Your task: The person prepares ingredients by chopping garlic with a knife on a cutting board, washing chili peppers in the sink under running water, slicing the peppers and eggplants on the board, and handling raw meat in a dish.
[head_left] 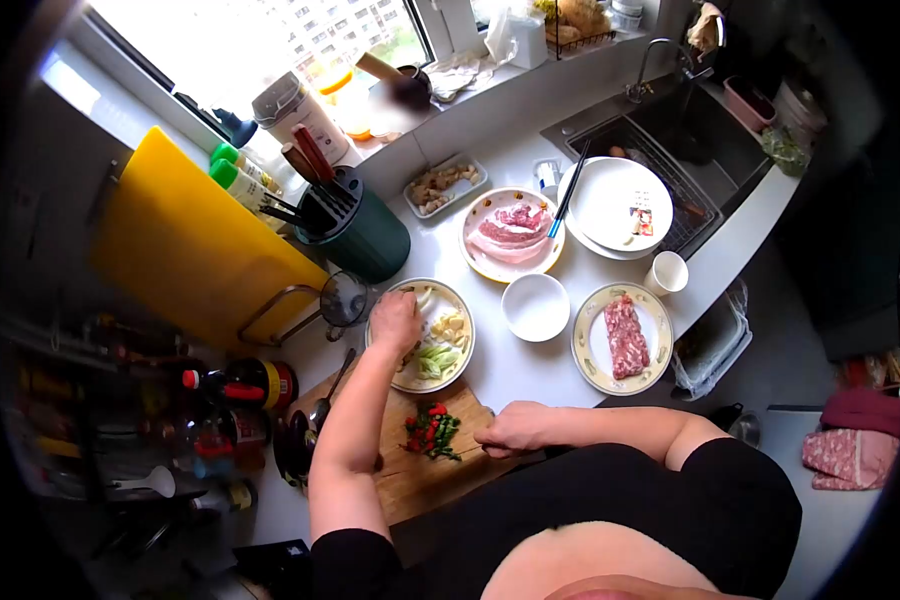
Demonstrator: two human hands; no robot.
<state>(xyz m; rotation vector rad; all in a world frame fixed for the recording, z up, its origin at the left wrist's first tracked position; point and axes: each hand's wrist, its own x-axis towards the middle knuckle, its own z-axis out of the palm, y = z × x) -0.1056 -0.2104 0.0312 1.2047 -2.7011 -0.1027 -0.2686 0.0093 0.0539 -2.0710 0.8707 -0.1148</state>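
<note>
My left hand reaches over the left rim of a patterned plate. Its fingers are bent down and closed, and what they hold, if anything, is hidden. On that plate lie pale yellow pieces like sliced garlic or ginger, and chopped light green pieces. Below it, a wooden cutting board carries a small heap of chopped red and green peppers. At the board's right edge my right hand is closed in a grip; the thing inside it cannot be made out.
A white bowl, a plate of sliced meat, a plate with minced-looking meat and stacked white plates stand to the right. A green knife block, glass jug and sauce bottles stand left. The sink is far right.
</note>
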